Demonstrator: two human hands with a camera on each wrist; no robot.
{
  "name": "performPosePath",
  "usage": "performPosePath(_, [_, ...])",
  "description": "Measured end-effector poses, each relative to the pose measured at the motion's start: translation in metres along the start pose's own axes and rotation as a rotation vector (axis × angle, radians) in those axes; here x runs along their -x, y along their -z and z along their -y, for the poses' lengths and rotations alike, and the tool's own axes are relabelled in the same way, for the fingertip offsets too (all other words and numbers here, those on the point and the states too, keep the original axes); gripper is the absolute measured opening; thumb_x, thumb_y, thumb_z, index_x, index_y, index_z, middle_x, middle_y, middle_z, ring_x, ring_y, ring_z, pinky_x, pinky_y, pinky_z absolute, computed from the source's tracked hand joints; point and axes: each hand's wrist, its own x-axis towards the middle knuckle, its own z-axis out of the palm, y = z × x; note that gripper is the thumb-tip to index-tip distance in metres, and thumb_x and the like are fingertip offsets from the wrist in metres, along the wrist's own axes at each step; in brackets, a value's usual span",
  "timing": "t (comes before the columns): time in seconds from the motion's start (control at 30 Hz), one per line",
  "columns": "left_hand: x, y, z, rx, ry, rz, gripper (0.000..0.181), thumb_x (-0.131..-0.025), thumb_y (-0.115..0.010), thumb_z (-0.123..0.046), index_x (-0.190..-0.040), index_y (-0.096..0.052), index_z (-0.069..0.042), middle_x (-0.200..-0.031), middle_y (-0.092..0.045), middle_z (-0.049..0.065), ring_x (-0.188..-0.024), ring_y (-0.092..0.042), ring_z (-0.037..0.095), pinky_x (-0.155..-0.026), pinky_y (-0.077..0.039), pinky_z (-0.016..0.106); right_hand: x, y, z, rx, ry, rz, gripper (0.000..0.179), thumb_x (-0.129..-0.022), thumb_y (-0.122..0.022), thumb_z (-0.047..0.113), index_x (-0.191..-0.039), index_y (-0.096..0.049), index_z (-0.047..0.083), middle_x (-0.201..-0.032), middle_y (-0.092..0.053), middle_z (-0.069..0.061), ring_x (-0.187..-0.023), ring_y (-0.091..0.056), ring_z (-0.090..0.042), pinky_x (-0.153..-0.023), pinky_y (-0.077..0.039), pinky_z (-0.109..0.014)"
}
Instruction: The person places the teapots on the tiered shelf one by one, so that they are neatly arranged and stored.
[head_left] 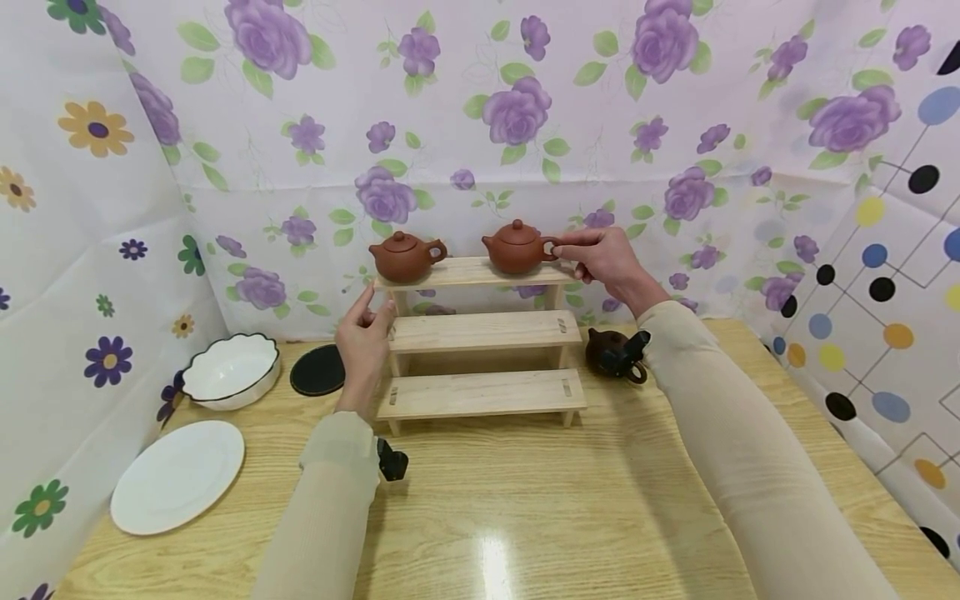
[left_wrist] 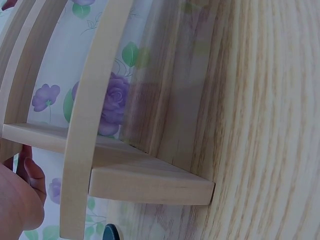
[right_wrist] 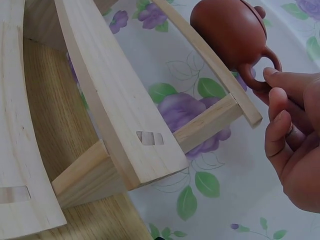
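Observation:
My right hand (head_left: 606, 260) pinches the handle of a reddish-brown clay teapot (head_left: 514, 252), which is at the right end of the top board of a three-step wooden shelf (head_left: 480, 332). In the right wrist view, thumb and forefinger meet on the handle loop (right_wrist: 272, 59), the other fingers curled below. A second reddish-brown teapot (head_left: 402, 258) sits at the top board's left end, spout to the left. My left hand (head_left: 360, 340) holds the shelf's left side near the top and middle boards; in the left wrist view its fingers are partly hidden behind the side wood.
A dark brown teapot (head_left: 597, 357) stands on the table right of the shelf, partly behind the right wrist camera. To the left are a white scalloped bowl (head_left: 234, 372), a black round mat (head_left: 317, 370) and a white plate (head_left: 178, 477). A flowered cloth (head_left: 450, 142) hangs close behind.

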Motion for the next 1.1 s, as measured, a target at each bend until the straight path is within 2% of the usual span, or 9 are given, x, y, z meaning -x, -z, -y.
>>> performPosePath(0.2, [0.001,0.0,0.001,0.004,0.001,0.015,0.048,-0.102,-0.074,-0.026,-0.149,-0.063,-0.027,-0.072,-0.048,-0.008,-0.059,-0.042,0.004,-0.063,-0.039,0.021,0.006,0.006,0.002,0.045,0.012,0.013,0.035,-0.101,-0.074,0.02,-0.131,-0.075,0.002,-0.105,-0.076,0.004,-0.054,-0.06,-0.01,-0.054,-0.047,-0.025])
performPosePath(0.37, [0.001,-0.001,0.001,-0.005,0.004,0.007,0.048,-0.101,-0.075,-0.029,-0.148,-0.063,-0.027,-0.071,-0.049,-0.009,-0.059,-0.043,0.003,-0.063,-0.04,0.021,0.014,0.016,0.004,0.08,0.013,0.007,0.04,-0.1,-0.076,0.026,-0.134,-0.074,0.005,-0.113,-0.072,0.004,-0.062,-0.064,-0.009,-0.058,-0.052,-0.025])
performPosePath(0.6, [0.0,0.001,-0.002,0.002,0.038,0.017,0.05,-0.1,-0.076,-0.028,-0.149,-0.063,-0.027,-0.072,-0.048,-0.011,-0.058,-0.043,0.003,-0.061,-0.04,0.02,0.03,0.034,0.001,0.048,0.034,-0.068,0.047,-0.099,-0.077,0.031,-0.135,-0.072,0.001,-0.123,-0.071,0.003,-0.067,-0.065,-0.011,-0.06,-0.053,-0.027])
performPosePath(0.87, [-0.002,0.003,-0.003,0.058,0.082,0.054,0.052,-0.101,-0.074,-0.025,-0.151,-0.061,-0.024,-0.073,-0.047,-0.011,-0.062,-0.043,0.004,-0.063,-0.04,0.018,0.057,0.064,-0.014,0.039,0.017,-0.152,0.045,-0.097,-0.079,0.035,-0.131,-0.075,0.005,-0.106,-0.076,0.011,-0.067,-0.066,-0.011,-0.06,-0.055,-0.027])
performPosePath(0.97, [-0.004,0.007,-0.005,0.044,0.094,0.089,0.054,-0.101,-0.073,-0.026,-0.153,-0.058,-0.024,-0.078,-0.052,-0.011,-0.068,-0.048,0.003,-0.065,-0.043,0.018,0.068,0.074,-0.021,0.015,0.018,-0.169,0.04,-0.096,-0.08,0.035,-0.127,-0.078,0.009,-0.104,-0.077,0.011,-0.067,-0.066,-0.01,-0.06,-0.054,-0.026])
performPosePath(1.1, [-0.001,0.017,-0.008,0.029,0.111,0.135,0.056,-0.102,-0.072,-0.032,-0.155,-0.055,-0.029,-0.097,-0.062,-0.013,-0.088,-0.059,0.002,-0.073,-0.049,0.014,0.083,0.086,-0.032,-0.019,0.011,-0.219,0.038,-0.094,-0.082,0.033,-0.124,-0.08,0.01,-0.1,-0.077,0.01,-0.064,-0.066,-0.01,-0.059,-0.055,-0.026])
